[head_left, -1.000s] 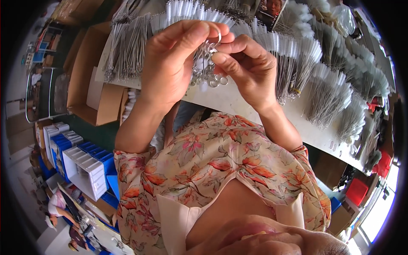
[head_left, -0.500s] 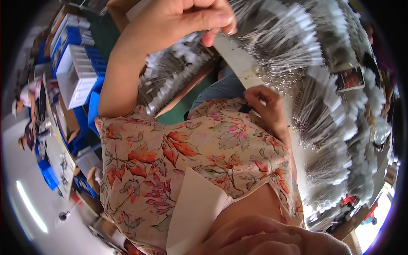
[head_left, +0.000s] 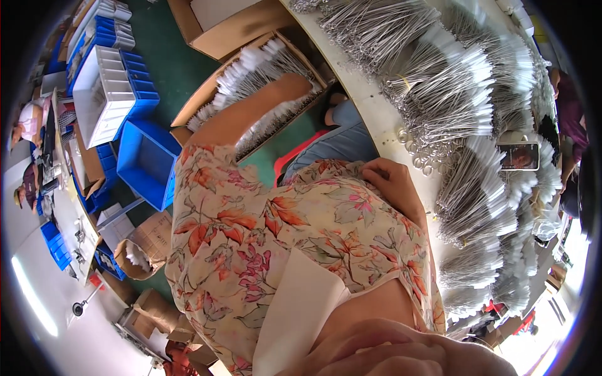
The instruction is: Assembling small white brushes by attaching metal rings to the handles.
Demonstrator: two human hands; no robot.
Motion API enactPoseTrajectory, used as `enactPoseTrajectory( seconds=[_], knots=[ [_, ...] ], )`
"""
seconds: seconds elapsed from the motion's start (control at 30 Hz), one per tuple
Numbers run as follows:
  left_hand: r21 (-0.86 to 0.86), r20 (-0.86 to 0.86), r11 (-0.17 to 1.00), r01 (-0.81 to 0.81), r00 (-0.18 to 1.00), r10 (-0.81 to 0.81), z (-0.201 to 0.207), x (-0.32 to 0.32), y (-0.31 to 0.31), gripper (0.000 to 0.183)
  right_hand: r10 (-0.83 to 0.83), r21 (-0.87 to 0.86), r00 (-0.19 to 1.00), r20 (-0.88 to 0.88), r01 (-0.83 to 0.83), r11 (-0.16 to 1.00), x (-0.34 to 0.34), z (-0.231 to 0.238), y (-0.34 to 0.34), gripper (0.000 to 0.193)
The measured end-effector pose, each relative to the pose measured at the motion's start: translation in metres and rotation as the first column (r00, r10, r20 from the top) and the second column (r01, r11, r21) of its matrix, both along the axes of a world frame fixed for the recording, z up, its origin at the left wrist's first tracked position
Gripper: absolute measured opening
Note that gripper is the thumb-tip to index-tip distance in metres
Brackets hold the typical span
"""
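Note:
My left arm reaches out over an open cardboard box [head_left: 182,116] packed with wire-handled brushes [head_left: 251,69] with white heads. My left hand [head_left: 295,86] is low over the brushes; its fingers are hidden, so its grip does not show. My right hand [head_left: 390,180] rests by the table edge near my lap, fingers curled in; whatever they hold, if anything, is hidden. Beside it, the pale table [head_left: 376,122] bears several bundles of the same thin wire brushes [head_left: 454,84], white heads pointing away from me. Loose metal rings [head_left: 429,153] lie near the bundles' looped ends.
A phone [head_left: 520,156] lies among the brush bundles. Another cardboard box [head_left: 232,37] stands beyond the brush box. At left are a blue bin [head_left: 147,160], a white crate [head_left: 110,94] and a round carton [head_left: 141,250]. People sit at a far bench on the left; a person's sleeve [head_left: 572,109] shows at right.
My left hand has come down from high in front of me, where its fingers were pinched, to the brushes in the box. My right hand stays by the table edge.

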State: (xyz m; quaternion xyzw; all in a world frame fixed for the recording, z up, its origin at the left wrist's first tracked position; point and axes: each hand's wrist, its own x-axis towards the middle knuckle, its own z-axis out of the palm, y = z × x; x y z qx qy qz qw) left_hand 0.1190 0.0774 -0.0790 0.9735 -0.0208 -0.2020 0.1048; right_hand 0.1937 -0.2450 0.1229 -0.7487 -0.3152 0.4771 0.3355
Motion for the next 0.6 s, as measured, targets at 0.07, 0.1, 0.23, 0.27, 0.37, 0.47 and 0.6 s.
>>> enactPoseTrajectory(
  seconds=[0.07,0.1,0.23,0.27,0.37,0.47,0.6],
  knots=[
    [-0.057,0.188,0.998,-0.013,0.982,0.023,-0.032,-0.003,0.012,0.018,-0.011,-0.017,1.000,-0.009,0.011,1.000,0.002,0.004,-0.005,0.015],
    [-0.098,0.365,0.995,-0.026,0.929,0.060,-0.045,-0.011,0.017,0.020,-0.022,-0.018,0.999,-0.032,0.021,1.000,0.002,0.003,-0.004,0.015],
    [-0.588,0.036,0.377,-0.716,0.443,0.896,-0.093,-0.058,-0.002,0.017,-0.136,-0.060,0.981,-0.137,0.129,0.990,0.003,0.001,-0.004,0.014],
    [-0.714,-0.426,-0.284,-0.640,0.074,0.902,-0.083,-0.079,-0.011,0.016,-0.132,-0.073,0.982,-0.138,0.122,0.990,0.004,0.002,-0.005,0.014],
    [-0.562,-0.715,-0.802,-0.203,-0.367,0.595,-0.095,-0.168,-0.014,0.016,-0.171,-0.098,0.962,-0.214,0.153,0.983,0.004,0.008,0.000,0.013],
    [-0.418,-0.792,-0.906,-0.070,-0.460,0.401,-0.122,-0.239,-0.013,0.016,-0.133,-0.192,0.975,-0.177,0.099,0.976,0.007,0.014,0.007,0.013],
    [-0.263,-0.940,-0.963,0.053,-0.239,0.244,-0.135,-0.262,0.008,0.020,-0.173,-0.250,0.963,-0.208,0.119,0.961,0.004,0.023,0.017,0.012]
  ],
)
